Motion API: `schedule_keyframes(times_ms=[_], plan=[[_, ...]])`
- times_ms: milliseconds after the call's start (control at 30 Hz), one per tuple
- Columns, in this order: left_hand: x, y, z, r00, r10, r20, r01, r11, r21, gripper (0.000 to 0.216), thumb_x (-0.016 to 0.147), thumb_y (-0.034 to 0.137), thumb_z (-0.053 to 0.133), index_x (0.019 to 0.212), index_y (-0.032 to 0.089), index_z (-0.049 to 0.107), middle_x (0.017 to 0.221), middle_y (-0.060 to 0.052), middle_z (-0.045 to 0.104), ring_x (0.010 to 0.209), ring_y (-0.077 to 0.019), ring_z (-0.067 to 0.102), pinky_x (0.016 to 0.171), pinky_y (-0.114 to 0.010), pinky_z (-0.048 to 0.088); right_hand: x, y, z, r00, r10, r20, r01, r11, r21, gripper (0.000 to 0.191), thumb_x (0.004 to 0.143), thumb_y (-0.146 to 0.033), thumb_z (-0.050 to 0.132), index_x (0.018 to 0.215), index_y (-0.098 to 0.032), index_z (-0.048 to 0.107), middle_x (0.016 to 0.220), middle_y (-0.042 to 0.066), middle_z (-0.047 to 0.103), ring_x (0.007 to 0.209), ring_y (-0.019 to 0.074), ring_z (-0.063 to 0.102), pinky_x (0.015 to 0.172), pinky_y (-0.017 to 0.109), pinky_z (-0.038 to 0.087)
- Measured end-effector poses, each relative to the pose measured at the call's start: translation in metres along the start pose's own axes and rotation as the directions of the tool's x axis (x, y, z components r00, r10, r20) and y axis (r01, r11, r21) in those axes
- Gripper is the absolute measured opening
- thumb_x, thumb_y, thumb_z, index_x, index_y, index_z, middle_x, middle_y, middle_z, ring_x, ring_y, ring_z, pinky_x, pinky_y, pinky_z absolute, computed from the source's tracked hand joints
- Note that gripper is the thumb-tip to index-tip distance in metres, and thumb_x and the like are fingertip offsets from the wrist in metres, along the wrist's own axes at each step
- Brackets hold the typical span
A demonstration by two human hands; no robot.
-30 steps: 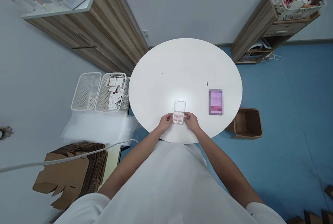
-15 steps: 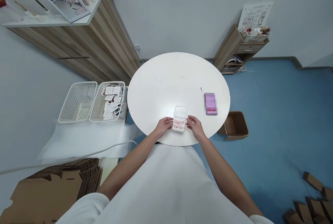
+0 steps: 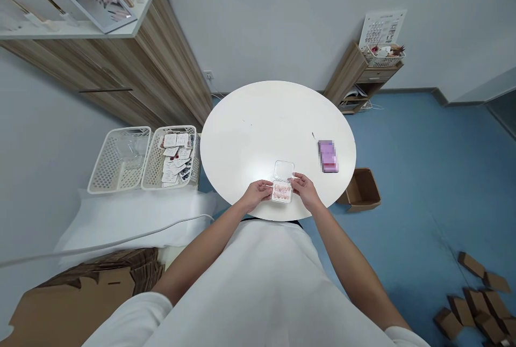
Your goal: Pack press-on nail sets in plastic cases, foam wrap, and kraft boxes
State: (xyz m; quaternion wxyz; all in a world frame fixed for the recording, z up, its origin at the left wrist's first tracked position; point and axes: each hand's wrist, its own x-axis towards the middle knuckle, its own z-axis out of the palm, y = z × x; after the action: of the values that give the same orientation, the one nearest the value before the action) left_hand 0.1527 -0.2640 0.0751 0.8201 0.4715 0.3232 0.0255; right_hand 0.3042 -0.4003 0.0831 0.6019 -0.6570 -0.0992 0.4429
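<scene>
Left grip: grasps left side of open case
Right grip: grasps right side, near lid
Open case: between both grips at table's near edge, lengthwise toward far edge

Table: white, rounded, the clock's centre; pixelated purple item at its 3 o'clock.
Baskets: two, side by side, 9 o'clock; the nearer holds cards.
Cabinet: 10 o'clock, frame on top.
Shelf: 2 o'clock.
Carton: 4 o'clock, boxes farther out.
Sheets: white, 8 o'clock, beside cardboard.
</scene>
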Motion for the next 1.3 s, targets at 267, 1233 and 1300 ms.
schedule_keyframes(times_ms=[267, 1233, 1300], plan=[[0.001, 0.003, 0.003, 0.999, -0.032, 0.007, 0.033, 0.994, -0.102, 0.045, 0.059, 0.029, 0.075, 0.098, 0.013, 0.061, 0.088, -0.009, 0.065, 0.080, -0.0150, 0.060, 0.076, -0.031, 0.046, -0.002, -0.011, -0.001, 0.998, -0.034, 0.058, 0.030, 0.997, 0.067, 0.035, 0.062, -0.032, 0.064, 0.095, -0.027, 0.056, 0.101, 0.002, 0.061, 0.087, 0.0149, 0.056, 0.071, 0.030, 0.046], [-0.003, 0.001, 0.007, 0.997, 0.025, -0.079, -0.046, 0.960, -0.277, 0.032, 0.063, 0.022, 0.071, 0.093, 0.014, 0.064, 0.088, -0.006, 0.064, 0.075, -0.0103, 0.058, 0.077, -0.028, 0.044, -0.024, -0.003, 0.009, 0.994, 0.033, 0.100, -0.050, 0.983, 0.175, 0.039, 0.066, -0.035, 0.064, 0.104, -0.030, 0.057, 0.104, 0.002, 0.055, 0.092, 0.0156, 0.055, 0.079, 0.034, 0.050], [-0.004, 0.000, 0.007, 0.996, 0.019, -0.084, -0.042, 0.961, -0.273, 0.031, 0.063, 0.021, 0.071, 0.093, 0.015, 0.064, 0.087, -0.006, 0.063, 0.074, -0.0101, 0.058, 0.076, -0.028, 0.044, -0.028, 0.002, 0.010, 0.997, 0.054, 0.053, -0.060, 0.989, 0.132, 0.043, 0.064, -0.033, 0.066, 0.106, -0.031, 0.056, 0.095, 0.000, 0.053, 0.085, 0.0139, 0.056, 0.076, 0.034, 0.051]])
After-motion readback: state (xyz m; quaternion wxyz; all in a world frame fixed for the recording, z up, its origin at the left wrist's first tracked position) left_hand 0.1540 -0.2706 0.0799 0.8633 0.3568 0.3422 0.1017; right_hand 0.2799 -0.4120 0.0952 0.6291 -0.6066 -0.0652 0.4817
